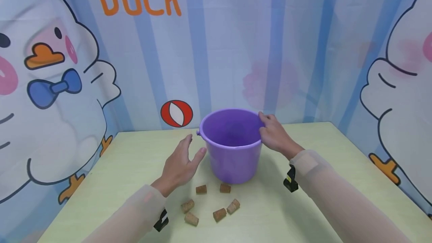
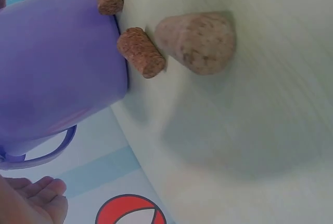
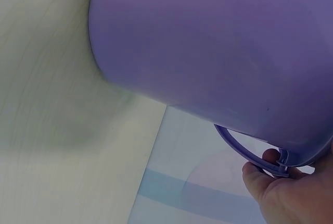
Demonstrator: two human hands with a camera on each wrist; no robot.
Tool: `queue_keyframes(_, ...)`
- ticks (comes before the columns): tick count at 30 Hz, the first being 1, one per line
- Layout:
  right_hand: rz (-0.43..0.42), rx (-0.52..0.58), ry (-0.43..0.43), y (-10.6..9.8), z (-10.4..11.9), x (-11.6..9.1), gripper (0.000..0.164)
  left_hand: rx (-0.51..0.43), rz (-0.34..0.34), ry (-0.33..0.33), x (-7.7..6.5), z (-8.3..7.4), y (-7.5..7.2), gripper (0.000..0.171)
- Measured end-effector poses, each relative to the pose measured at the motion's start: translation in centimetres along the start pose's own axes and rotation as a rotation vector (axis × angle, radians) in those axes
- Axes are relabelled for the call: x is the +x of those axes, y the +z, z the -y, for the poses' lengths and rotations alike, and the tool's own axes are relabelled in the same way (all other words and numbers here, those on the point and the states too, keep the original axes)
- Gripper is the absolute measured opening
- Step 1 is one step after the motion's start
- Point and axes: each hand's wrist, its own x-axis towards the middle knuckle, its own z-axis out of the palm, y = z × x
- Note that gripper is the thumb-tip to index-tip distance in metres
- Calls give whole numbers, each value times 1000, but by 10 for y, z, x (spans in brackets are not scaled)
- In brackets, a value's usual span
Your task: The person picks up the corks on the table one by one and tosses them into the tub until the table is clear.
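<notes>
A purple bucket (image 1: pixel 234 164) stands upright on the table, its mouth facing up. At its right rim, my right hand (image 1: pixel 275 134) grips the bucket where the handle joins; the right wrist view shows fingers around that joint of the purple handle (image 3: pixel 244 151). My left hand (image 1: pixel 179 168) is at the bucket's left side, thumb and fingers spread, with nothing held. In the left wrist view its fingers (image 2: pixel 47 198) lie close to the handle, apart from it. Several corks lie on the table before the bucket, including one cork (image 1: pixel 219 215) at the front and another cork (image 2: pixel 140 52).
The pale table (image 1: pixel 135 183) reaches back to a blue-striped curtain (image 1: pixel 219 48) printed with ducks. A red and white ball (image 1: pixel 176 113) is printed on the curtain behind the bucket's left side. Dark wrist cameras sit under both sleeves.
</notes>
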Motion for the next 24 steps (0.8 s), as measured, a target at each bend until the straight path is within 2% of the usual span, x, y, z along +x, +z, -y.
queue_keyframes(5, 5, -7, -10, -1, 1, -1, 61, 46, 32, -5, -6, 4, 2, 79)
queue_keyframes(11, 1, -8, -13, 0, 0, 1, 62, 151, 77, -3, -13, 8, 4, 69)
queue_keyframes(20, -5, -24, -19, -1, 0, 0, 62, 223, 202, 74, -17, 14, 8, 44)
queue_keyframes(24, 4, -18, -18, -1, 0, 0, 62, 233, 265, 118, -19, 17, 9, 40)
